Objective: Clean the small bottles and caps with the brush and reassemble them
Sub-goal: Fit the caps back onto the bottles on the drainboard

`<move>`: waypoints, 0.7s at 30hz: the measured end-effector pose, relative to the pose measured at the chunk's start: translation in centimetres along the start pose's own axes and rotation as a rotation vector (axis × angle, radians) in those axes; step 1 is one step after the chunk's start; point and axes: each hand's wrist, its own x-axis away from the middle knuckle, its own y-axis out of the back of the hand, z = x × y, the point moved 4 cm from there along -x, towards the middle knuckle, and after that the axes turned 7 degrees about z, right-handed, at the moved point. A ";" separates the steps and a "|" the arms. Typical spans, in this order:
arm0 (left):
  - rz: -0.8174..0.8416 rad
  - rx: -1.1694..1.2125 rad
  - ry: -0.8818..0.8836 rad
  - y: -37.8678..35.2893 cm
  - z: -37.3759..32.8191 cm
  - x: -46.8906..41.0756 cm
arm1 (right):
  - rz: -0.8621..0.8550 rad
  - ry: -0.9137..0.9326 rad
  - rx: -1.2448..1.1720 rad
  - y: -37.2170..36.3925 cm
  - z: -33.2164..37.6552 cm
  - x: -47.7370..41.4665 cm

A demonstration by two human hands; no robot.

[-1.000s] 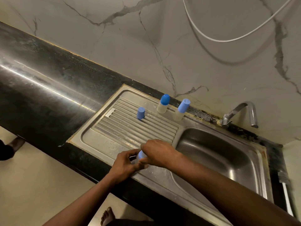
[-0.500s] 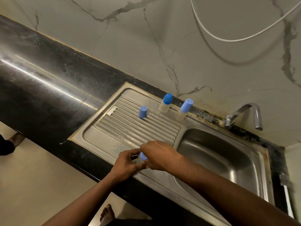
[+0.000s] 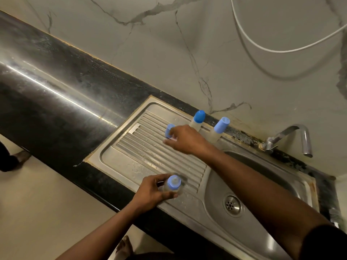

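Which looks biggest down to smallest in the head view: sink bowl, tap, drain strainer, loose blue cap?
1. sink bowl
2. tap
3. drain strainer
4. loose blue cap, though the right hand partly covers it

loose cap (image 3: 169, 130) on drainboard (image 3: 142, 145), basin (image 3: 217, 194) right of drainboard, tap (image 3: 300, 136) behind basin

Blue-collared bottle (image 3: 173, 184) is held well apart from upright blue cap (image 3: 169, 130).

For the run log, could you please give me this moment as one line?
left hand: holds bottle over drainboard | right hand: at loose blue cap, grip unclear | capped bottles: upright by wall
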 end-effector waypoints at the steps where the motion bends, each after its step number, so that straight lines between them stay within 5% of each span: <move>1: 0.000 0.001 0.001 0.0 0.0 0.0 | -0.032 -0.028 -0.022 0.3 -0.6 -1.5; 15: 0.004 -0.055 0.011 0.2 0.5 -0.6 | 0.003 -0.195 0.124 -2.7 -3.4 -10.1; 21: 0.018 -0.071 0.008 0.3 0.3 -0.5 | -0.098 -0.072 -0.058 0.6 -2.7 -5.9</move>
